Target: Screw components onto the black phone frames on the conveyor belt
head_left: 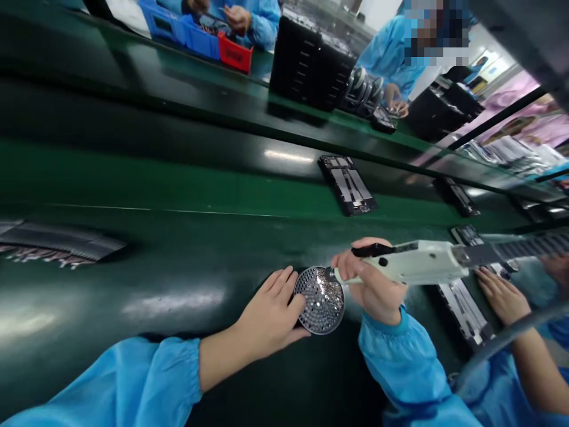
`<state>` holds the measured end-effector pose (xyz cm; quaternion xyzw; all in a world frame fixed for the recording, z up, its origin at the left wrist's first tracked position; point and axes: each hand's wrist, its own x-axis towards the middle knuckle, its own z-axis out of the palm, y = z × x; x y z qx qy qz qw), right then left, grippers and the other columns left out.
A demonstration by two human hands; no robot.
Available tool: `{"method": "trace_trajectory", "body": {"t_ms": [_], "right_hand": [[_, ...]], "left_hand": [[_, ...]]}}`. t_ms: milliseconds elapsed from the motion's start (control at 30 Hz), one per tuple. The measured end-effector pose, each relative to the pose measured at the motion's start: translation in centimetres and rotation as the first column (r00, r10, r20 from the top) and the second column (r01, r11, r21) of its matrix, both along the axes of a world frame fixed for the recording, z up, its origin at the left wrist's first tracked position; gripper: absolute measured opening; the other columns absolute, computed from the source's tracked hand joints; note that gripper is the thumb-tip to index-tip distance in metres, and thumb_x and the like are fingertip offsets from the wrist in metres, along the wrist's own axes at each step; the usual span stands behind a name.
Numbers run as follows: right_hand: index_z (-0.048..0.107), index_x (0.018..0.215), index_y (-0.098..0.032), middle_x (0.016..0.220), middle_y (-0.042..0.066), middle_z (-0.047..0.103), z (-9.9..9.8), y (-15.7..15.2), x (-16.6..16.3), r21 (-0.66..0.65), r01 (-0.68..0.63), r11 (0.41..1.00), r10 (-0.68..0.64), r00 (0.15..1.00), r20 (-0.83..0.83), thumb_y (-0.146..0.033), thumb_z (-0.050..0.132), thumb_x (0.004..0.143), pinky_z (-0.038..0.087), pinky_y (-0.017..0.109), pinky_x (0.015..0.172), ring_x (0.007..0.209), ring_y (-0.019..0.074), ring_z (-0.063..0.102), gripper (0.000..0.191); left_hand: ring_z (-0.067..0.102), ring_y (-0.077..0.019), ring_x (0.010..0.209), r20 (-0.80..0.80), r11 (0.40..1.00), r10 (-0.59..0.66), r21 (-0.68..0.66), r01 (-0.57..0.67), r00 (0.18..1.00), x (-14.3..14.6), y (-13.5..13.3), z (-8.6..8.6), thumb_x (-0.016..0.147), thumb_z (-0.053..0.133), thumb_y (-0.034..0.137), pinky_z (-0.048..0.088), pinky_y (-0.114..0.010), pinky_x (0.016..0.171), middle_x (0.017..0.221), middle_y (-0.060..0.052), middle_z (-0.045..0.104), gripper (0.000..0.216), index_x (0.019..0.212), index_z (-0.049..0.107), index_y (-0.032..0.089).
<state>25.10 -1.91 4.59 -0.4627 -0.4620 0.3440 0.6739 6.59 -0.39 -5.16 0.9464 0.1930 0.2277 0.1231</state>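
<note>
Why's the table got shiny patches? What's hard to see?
Head view: pale glare, probably reflected lights, streaks the green table; head view: square blocks cover part of a co-worker; head view: tiny pieces glint in the round dish, too small to identify.

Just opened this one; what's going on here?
A person in blue sleeves grips a pale electric screwdriver in the right hand, its tip at the upper-right part of a round perforated dish. Small metal screws lie in the dish, and the left hand touches its left side. An opened phone lies beyond on the green surface; at right, a co-worker's hand is near other opened devices.
</note>
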Motion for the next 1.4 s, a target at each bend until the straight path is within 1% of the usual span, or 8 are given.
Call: {"method": "trace_trajectory", "body": {"t_ms": [267, 433, 600, 900, 1067, 1200, 1300, 1400], "right_hand": [[0.065, 0.098, -0.024, 0.057, -0.005, 0.057, -1.2, -0.3, 0.2, -0.007, -0.019, 1.0, 0.019, 1.0, 0.021, -0.01, 0.058, 0.075, 0.051, 0.034, 0.059, 0.05, 0.0126, 0.053, 0.027], [0.064, 0.1, -0.025, 0.057, -0.006, 0.057, -1.7, 0.0, -0.1, 0.003, -0.023, 1.0, 0.023, 0.998, 0.053, -0.009, 0.057, 0.076, 0.051, 0.034, 0.059, 0.05, 0.0128, 0.053, 0.03], [0.061, 0.097, -0.027, 0.056, -0.007, 0.056, -1.9, 0.1, -0.3, -0.041, -0.011, 0.999, 0.015, 0.995, 0.098, -0.012, 0.058, 0.076, 0.051, 0.036, 0.06, 0.049, 0.0134, 0.052, 0.026], [0.064, 0.097, -0.026, 0.055, -0.006, 0.057, -2.0, 0.2, -0.7, -0.019, 0.023, 1.0, -0.021, 0.994, 0.111, -0.01, 0.057, 0.075, 0.051, 0.035, 0.058, 0.048, 0.013, 0.052, 0.028], [0.064, 0.096, -0.025, 0.056, -0.006, 0.057, -2.0, 0.2, -0.6, -0.022, 0.009, 1.0, -0.007, 0.996, 0.086, -0.008, 0.057, 0.074, 0.052, 0.035, 0.06, 0.049, 0.0129, 0.054, 0.028], [0.065, 0.097, -0.025, 0.057, -0.005, 0.057, -2.3, 0.2, -0.6, -0.028, -0.002, 1.0, 0.005, 0.997, 0.073, -0.009, 0.059, 0.076, 0.052, 0.036, 0.061, 0.051, 0.0132, 0.054, 0.027], [0.066, 0.103, -0.026, 0.056, -0.005, 0.057, -1.8, -0.1, -0.7, -0.026, -0.001, 1.0, 0.004, 0.995, 0.1, -0.013, 0.06, 0.078, 0.051, 0.037, 0.061, 0.05, 0.0142, 0.053, 0.029], [0.066, 0.109, -0.028, 0.055, -0.005, 0.057, -0.3, -0.7, -0.7, 0.014, -0.002, 1.0, 0.0, 0.992, 0.122, -0.017, 0.062, 0.08, 0.051, 0.039, 0.06, 0.049, 0.0149, 0.053, 0.031]], "left_hand": [[0.055, -0.0491, 0.128, 0.014, 0.998, -0.02, -0.055, 0.02, 1.0, -0.1, 0.1, 0.9, 0.084, 0.069, 0.047, 0.049, -0.061, 0.105, 0.13, -0.034, 0.06, 0.044, 0.104, 0.062, 0.008], [0.057, -0.0474, 0.127, 0.019, 0.999, -0.015, -0.049, 0.016, 1.0, -0.1, -0.1, 0.8, 0.086, 0.069, 0.049, 0.05, -0.06, 0.104, 0.129, -0.032, 0.062, 0.045, 0.104, 0.061, 0.008], [0.056, -0.0459, 0.129, 0.024, 0.998, -0.008, -0.068, 0.009, 1.0, 0.0, -0.2, 0.5, 0.088, 0.067, 0.053, 0.049, -0.06, 0.105, 0.131, -0.03, 0.062, 0.046, 0.105, 0.06, 0.01], [0.054, -0.0469, 0.131, 0.048, 0.995, -0.007, -0.098, 0.012, 0.999, 0.1, -0.2, 0.4, 0.086, 0.07, 0.05, 0.048, -0.062, 0.106, 0.132, -0.031, 0.061, 0.046, 0.106, 0.061, 0.01], [0.058, -0.0471, 0.126, 0.047, 0.999, -0.008, -0.031, 0.009, 0.999, 0.1, -0.2, 0.4, 0.086, 0.07, 0.053, 0.051, -0.061, 0.103, 0.128, -0.033, 0.063, 0.048, 0.103, 0.061, 0.009], [0.056, -0.0471, 0.128, 0.039, 0.998, -0.009, -0.055, 0.011, 0.999, 0.0, -0.2, 0.5, 0.085, 0.07, 0.052, 0.049, -0.062, 0.105, 0.13, -0.032, 0.062, 0.047, 0.103, 0.061, 0.01], [0.054, -0.0462, 0.13, 0.044, 0.995, -0.003, -0.099, 0.008, 0.999, -0.1, -0.1, 0.4, 0.086, 0.07, 0.053, 0.048, -0.062, 0.106, 0.132, -0.03, 0.061, 0.047, 0.105, 0.06, 0.012], [0.054, -0.0453, 0.131, 0.032, 0.995, -0.001, -0.101, 0.005, 1.0, 0.0, 0.0, 0.1, 0.086, 0.069, 0.056, 0.047, -0.062, 0.107, 0.133, -0.028, 0.061, 0.048, 0.106, 0.06, 0.013]]}}
